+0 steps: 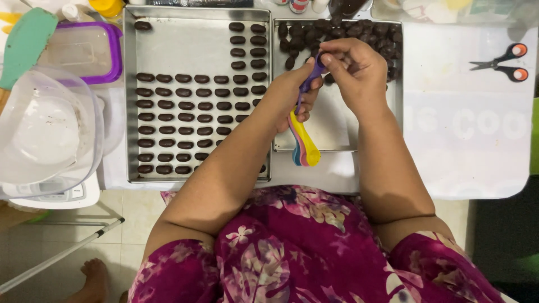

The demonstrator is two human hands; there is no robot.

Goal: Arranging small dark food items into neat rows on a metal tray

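Shaping dark pieces over the right tray.
Your left hand [292,92] holds the measuring spoons [304,143]; your right hand [356,70] pinches the purple spoon's bowl, so ease the piece out gently.

1. Bright, even overhead light; soft shadows under arms on left steel tray [130,112].
2. Mild glare on clear bowl [50,123] & white surface [466,140].
3. Centre sharp; edges slightly soft, w/ wide-angle bend.
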